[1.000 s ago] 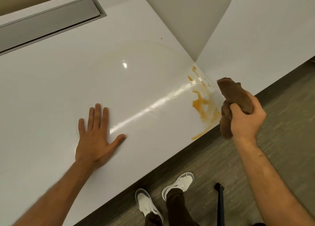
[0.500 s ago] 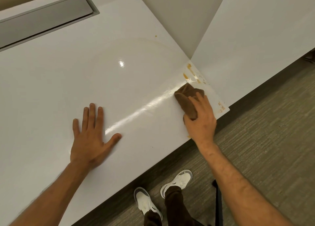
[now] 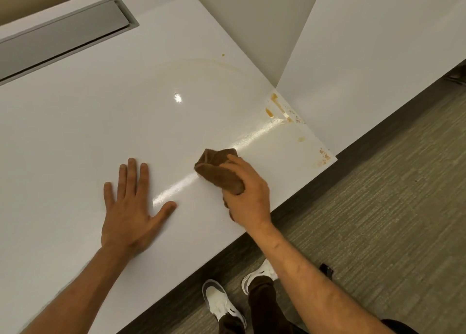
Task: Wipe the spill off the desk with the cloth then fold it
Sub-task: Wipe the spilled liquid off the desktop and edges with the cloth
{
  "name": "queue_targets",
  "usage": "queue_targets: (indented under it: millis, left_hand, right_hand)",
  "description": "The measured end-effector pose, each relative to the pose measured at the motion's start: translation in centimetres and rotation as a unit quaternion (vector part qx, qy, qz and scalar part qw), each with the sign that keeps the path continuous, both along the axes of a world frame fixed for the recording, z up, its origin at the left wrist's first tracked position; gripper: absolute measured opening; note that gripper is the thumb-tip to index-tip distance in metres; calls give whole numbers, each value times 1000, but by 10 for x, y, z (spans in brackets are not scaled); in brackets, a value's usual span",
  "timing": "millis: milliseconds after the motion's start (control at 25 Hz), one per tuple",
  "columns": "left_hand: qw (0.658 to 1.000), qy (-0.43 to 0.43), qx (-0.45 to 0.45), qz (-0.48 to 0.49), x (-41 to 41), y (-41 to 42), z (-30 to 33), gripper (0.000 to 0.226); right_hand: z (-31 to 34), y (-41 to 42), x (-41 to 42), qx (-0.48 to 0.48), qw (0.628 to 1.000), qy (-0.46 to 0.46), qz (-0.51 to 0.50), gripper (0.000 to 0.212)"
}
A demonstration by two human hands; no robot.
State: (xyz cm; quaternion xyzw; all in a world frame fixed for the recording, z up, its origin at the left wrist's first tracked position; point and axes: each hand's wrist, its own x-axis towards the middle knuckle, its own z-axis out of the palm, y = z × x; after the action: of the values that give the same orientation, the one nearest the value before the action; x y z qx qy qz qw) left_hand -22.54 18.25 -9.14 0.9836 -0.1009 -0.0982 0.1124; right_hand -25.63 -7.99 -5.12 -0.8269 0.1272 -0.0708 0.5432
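A bunched brown cloth (image 3: 216, 168) presses on the white desk (image 3: 75, 144), with my right hand (image 3: 248, 193) shut on it near the desk's front edge. Orange-brown spill marks (image 3: 277, 108) lie at the desk's right corner beside the divider, and fainter specks (image 3: 322, 157) sit at the corner tip, all to the right of the cloth. My left hand (image 3: 133, 207) lies flat, fingers spread, on the desk to the left of the cloth and holds nothing.
A grey recessed cable tray (image 3: 63, 36) runs along the desk's back left. An upright beige divider (image 3: 252, 26) separates this desk from a neighbouring white desk (image 3: 378, 43) on the right. Grey carpet (image 3: 378, 220) and my white shoes (image 3: 222, 306) are below the desk edge.
My right hand brought the cloth down from off the desk edge onto the spill and swept it leftward across the desk. Most of the large orange smear is gone. My left hand stayed flat.
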Motion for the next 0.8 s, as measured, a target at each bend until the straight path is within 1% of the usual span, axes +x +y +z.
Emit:
queue_targets:
  millis: [40,80,120,160,200,240,320,360,400,480,560,600,640,680,720,760,800]
  left_hand:
    - [1000,0,-1,1,0,0,0,100]
    - [1000,-1,-3,3,0,0,0,100]
    - [1000,0,-5,4,0,-1,0,100]
    - [1000,1,-8,4,0,-1,0,100]
    - [1000,1,-10,4,-1,-1,0,100]
    - [1000,0,-10,5,-1,0,0,101]
    - [1000,2,-9,4,-1,0,0,101]
    - [1000,2,-11,4,-1,0,1,101]
    - [1000,1,-13,4,-1,0,0,101]
    - [1000,1,-10,4,0,-1,0,101]
    - [1000,-1,-9,2,-1,1,0,100]
    - [1000,-2,-11,2,-1,1,0,100]
    - [1000,-2,-13,1,-1,1,0,100]
    - [1000,-2,-14,0,-1,1,0,100]
    - [1000,-2,-14,0,0,0,0,100]
    - [1000,-1,-12,0,0,0,0,100]
    - [1000,1,-10,0,0,-1,1,101]
  right_hand:
    - [8,-9,3,121,991,32,-38,47]
    - [13,-21,7,191,976,48,-88,53]
    - [17,-35,8,204,969,41,-136,55]
    - [20,-47,7,175,969,22,-175,54]
    - [18,-57,4,124,971,-1,-205,51]
    - [15,-63,2,51,975,-7,-217,50]
    - [0,-61,-6,-132,975,44,-171,56]
    - [-8,-53,-11,-216,964,75,-134,62]
    - [-13,-43,-12,-264,954,91,-110,67]
    - [-16,-21,-7,-291,949,91,-79,71]
    - [-16,-7,-4,-297,953,55,-20,65]
    - [-14,-7,-1,-256,967,22,3,58]
    - [-10,-12,3,-168,986,-3,9,51]
    - [-2,-19,7,-63,998,-7,-10,48]
    - [6,-29,12,27,998,2,-52,50]
    - [14,-40,18,87,990,7,-110,54]
    - [19,-53,24,110,979,-6,-170,55]
